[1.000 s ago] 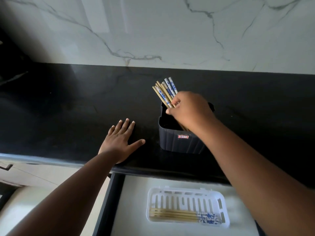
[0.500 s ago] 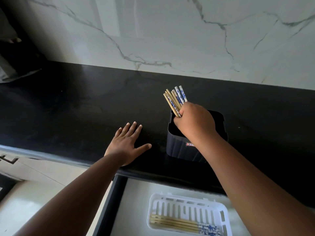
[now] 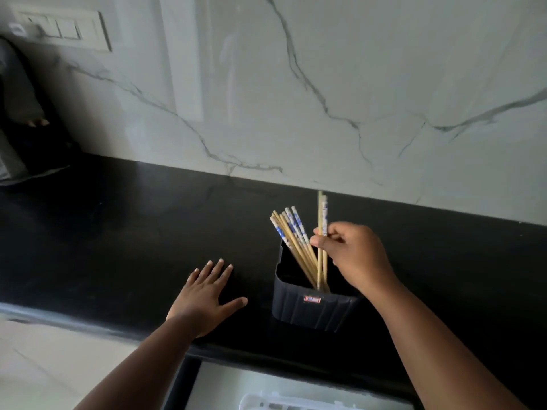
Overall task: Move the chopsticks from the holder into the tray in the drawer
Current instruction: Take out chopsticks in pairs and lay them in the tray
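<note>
A dark ribbed holder stands on the black counter. Several wooden chopsticks with blue-and-white ends lean to the left inside it. My right hand pinches a pair of chopsticks upright, their lower ends still inside the holder. My left hand lies flat on the counter left of the holder, fingers spread. Only the top edge of the white tray shows in the open drawer at the bottom of the view.
A marbled white wall rises behind the counter, with a switch plate at the upper left. A dark object stands at the far left of the counter. Pale cabinet fronts lie below the counter edge.
My right hand has separated a pair of chopsticks from the bunch and lifted it upright. The view has tilted up, so the tray is mostly out of frame. My left hand stays put.
</note>
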